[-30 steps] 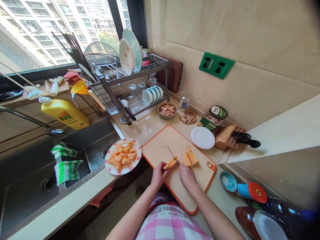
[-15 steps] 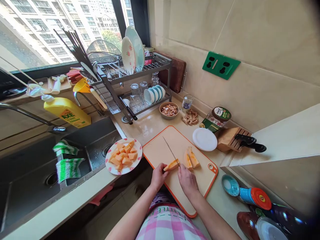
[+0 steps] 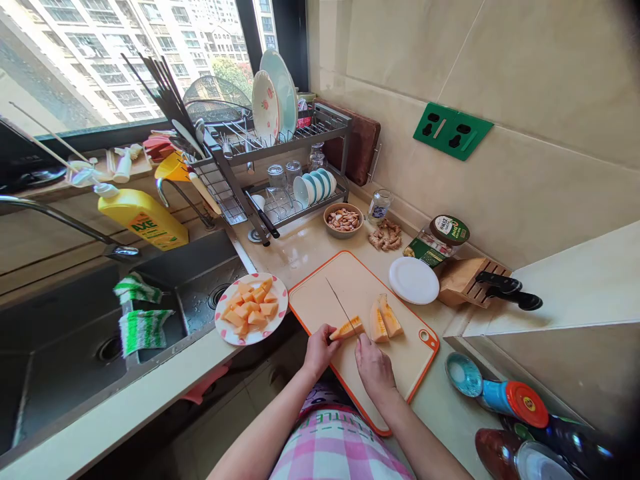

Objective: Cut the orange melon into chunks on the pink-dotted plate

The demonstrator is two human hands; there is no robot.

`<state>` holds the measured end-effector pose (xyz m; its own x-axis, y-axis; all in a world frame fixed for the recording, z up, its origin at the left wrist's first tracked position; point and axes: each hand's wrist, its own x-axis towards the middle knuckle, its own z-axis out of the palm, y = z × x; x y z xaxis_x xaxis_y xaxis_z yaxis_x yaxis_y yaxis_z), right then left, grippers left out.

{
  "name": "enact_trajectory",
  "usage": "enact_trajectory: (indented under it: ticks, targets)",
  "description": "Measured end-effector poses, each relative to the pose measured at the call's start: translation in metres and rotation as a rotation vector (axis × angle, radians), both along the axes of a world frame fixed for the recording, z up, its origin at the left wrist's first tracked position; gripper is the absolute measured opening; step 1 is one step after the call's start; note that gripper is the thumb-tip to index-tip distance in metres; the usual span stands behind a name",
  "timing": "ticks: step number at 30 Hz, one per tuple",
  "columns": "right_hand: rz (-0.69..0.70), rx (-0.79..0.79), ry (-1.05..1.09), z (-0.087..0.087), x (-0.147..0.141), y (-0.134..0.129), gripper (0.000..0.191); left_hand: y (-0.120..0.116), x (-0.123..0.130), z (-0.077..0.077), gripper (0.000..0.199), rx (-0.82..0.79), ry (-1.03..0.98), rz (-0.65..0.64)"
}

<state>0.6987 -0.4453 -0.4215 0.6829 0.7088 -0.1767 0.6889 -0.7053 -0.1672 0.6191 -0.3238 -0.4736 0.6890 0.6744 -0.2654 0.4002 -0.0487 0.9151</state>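
Observation:
My left hand [image 3: 320,349] is closed on the near end of an orange melon slice [image 3: 345,329] that lies on the cutting board [image 3: 336,291]. Closed around a knife's handle, my right hand [image 3: 374,365] keeps the thin blade [image 3: 340,301] across that slice. The handle itself is hidden by my fingers. To the right of the blade, more melon slices [image 3: 386,319] rest on the orange-rimmed board. Cut melon chunks [image 3: 253,308] fill a white plate with pink dots [image 3: 281,293], left of the board.
A sink [image 3: 200,293] with green-striped cloths [image 3: 145,331] is at left, under a yellow detergent bottle [image 3: 145,217]. Behind the board stand a dish rack [image 3: 300,143], a nut bowl [image 3: 343,230] and ginger [image 3: 385,235]. A white lid-like disc [image 3: 414,280] and knife block [image 3: 463,280] sit right.
The whole view has shifted slightly, with the scene moving a little to the right. Both hands stay on the slice and knife, with hardly any movement.

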Motion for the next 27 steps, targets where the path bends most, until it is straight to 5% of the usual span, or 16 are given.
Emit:
enact_trajectory:
  ticks: [8, 16, 21, 27]
  targets:
    - [-0.019, -0.064, 0.1, -0.018, -0.002, 0.007, 0.022, 0.0, 0.0, 0.001, 0.015, 0.036, 0.014, -0.01]
    - [0.02, 0.036, 0.095, 0.01, -0.011, 0.006, 0.027, -0.001, -0.001, -0.002, 0.016, 0.066, 0.038, 0.004]
    - [0.014, -0.061, 0.183, 0.004, -0.012, 0.009, 0.024, -0.002, -0.002, 0.0, 0.017, 0.029, 0.023, 0.006]
    - [-0.016, 0.133, 0.17, 0.0, -0.006, -0.007, 0.032, 0.003, -0.004, -0.004, 0.02, -0.104, -0.076, 0.044]
